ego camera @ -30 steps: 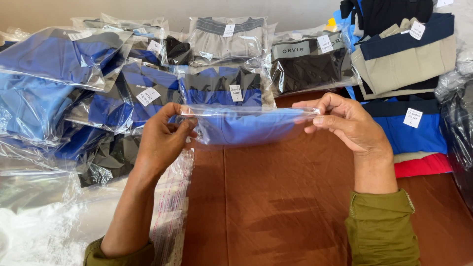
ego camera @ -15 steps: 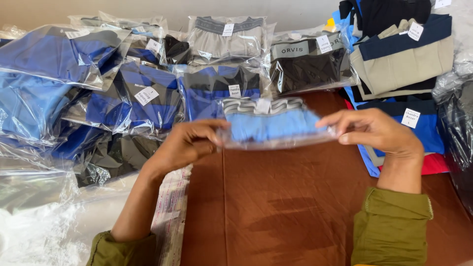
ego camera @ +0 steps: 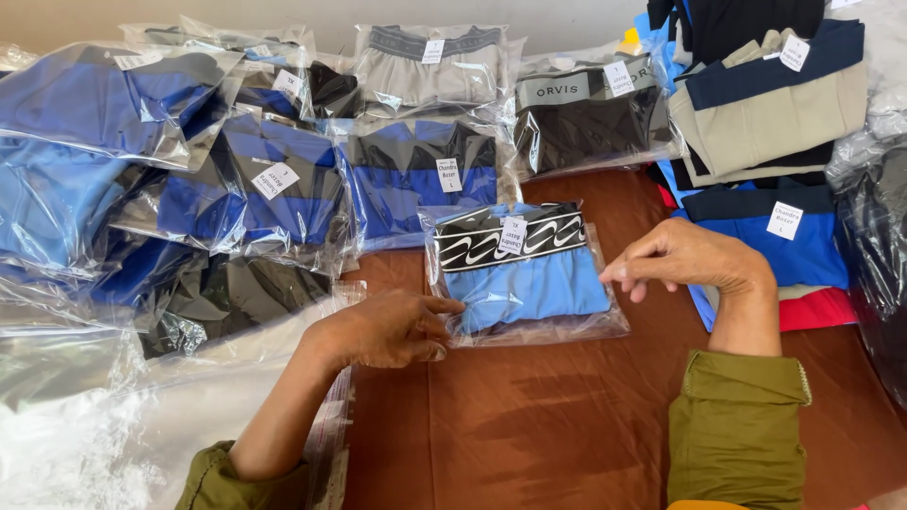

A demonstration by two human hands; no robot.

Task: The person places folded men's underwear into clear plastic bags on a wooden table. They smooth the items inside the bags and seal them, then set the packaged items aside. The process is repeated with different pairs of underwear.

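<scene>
We saw a brown table (ego camera: 567, 434) ringed with bagged garments (ego camera: 283, 179), and loose clear bags (ego camera: 113, 406) lay at the left. A clear packet of light-blue shorts (ego camera: 524, 279) with a black-and-white waistband lay flat near the table's middle. Our left hand (ego camera: 383, 329) pressed loosely curled fingers on its left edge. Our right hand (ego camera: 690, 260) pinched its right edge between bunched fingertips.

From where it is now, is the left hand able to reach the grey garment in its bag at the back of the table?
Probably yes, with a stretch. The left hand rests on the light blue packet; nothing stands above the bagged stacks between it and the grey packet.
</scene>
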